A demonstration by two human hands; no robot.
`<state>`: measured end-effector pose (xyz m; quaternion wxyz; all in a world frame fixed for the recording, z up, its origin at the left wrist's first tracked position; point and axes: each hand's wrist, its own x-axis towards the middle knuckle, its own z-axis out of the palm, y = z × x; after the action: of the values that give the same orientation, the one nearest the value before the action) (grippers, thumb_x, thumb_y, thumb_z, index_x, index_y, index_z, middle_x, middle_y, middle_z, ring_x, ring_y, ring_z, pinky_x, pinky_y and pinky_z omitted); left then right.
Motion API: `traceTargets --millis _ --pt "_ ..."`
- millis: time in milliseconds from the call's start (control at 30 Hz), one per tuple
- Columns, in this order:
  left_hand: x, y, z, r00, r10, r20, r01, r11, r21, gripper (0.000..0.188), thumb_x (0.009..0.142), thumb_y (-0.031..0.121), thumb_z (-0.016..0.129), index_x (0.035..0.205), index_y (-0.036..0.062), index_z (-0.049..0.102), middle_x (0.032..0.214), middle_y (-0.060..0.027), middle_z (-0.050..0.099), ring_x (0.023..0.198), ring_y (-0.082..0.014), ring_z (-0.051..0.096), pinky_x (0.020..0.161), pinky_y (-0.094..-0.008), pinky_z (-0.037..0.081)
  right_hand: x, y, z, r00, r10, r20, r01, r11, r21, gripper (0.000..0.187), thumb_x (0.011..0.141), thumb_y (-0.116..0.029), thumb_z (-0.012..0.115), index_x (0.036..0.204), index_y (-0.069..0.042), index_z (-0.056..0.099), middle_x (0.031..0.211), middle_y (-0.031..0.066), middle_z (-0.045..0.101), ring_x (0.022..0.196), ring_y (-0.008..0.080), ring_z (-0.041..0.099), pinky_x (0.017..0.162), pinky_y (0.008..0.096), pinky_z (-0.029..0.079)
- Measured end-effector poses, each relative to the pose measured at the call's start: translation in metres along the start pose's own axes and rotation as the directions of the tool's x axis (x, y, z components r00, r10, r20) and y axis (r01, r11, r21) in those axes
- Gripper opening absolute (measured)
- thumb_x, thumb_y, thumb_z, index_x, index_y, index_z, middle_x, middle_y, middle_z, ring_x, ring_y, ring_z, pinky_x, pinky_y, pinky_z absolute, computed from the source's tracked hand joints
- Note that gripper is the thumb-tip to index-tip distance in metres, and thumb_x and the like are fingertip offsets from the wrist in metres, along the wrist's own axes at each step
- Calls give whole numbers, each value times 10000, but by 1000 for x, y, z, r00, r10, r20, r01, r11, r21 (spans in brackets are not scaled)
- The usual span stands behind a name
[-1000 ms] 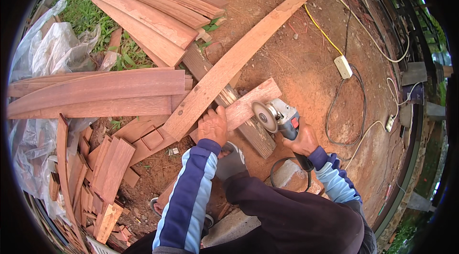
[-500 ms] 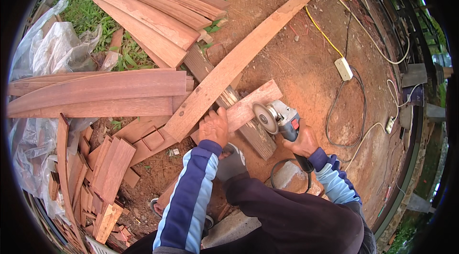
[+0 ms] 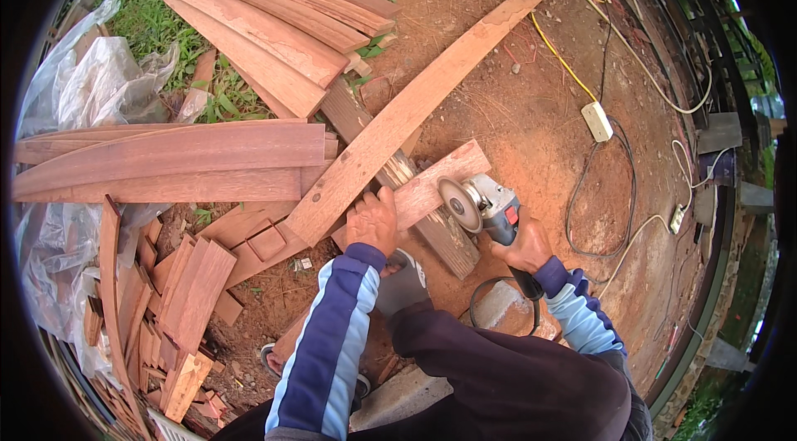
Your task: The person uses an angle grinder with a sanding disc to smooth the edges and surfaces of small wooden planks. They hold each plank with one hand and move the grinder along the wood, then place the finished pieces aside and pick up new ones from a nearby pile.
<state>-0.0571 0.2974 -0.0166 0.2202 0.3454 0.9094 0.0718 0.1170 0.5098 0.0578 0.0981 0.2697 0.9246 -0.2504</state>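
My right hand (image 3: 525, 243) is wrapped round the body of an angle grinder (image 3: 498, 217), blue-grey with a red switch. Its round disc (image 3: 458, 205) meets the face of a short reddish wooden board (image 3: 448, 174). With bent fingers, my left hand (image 3: 371, 224) grips this board left of the disc; the fingertips are partly hidden. The board lies across a rough, weathered timber (image 3: 447, 243) on the ground. My foot in a grey shoe (image 3: 401, 285) is just below the left hand, close to the board.
A long plank (image 3: 440, 97) crosses the timber diagonally beyond my left hand. Stacked boards (image 3: 249, 14), more boards (image 3: 174, 160) and offcuts (image 3: 191, 292) lie to the left beside plastic sheeting (image 3: 108, 80). A white power socket (image 3: 596, 121) with cords rests on the dirt at right.
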Motion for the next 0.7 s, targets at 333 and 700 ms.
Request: traceTargets --millis 333,700 --pt "-1 -1 0 999 13 -29 -13 1000 9 674 590 406 857 992 79 426 930 -138 559 869 -292 637 740 -379 517 -1 0 1 1000 -5 -4 6 1000 8 615 644 -313 749 981 128 484 746 308 614 707 445 648 626 455 522" --pt "0 0 1 1000 1 -13 -1 1000 -11 687 593 394 857 1007 68 416 944 -154 553 882 -302 634 757 -392 515 1 1 2 1000 4 -6 -4 1000 19 596 638 -305 745 954 130 489 733 300 609 692 439 644 627 451 519"
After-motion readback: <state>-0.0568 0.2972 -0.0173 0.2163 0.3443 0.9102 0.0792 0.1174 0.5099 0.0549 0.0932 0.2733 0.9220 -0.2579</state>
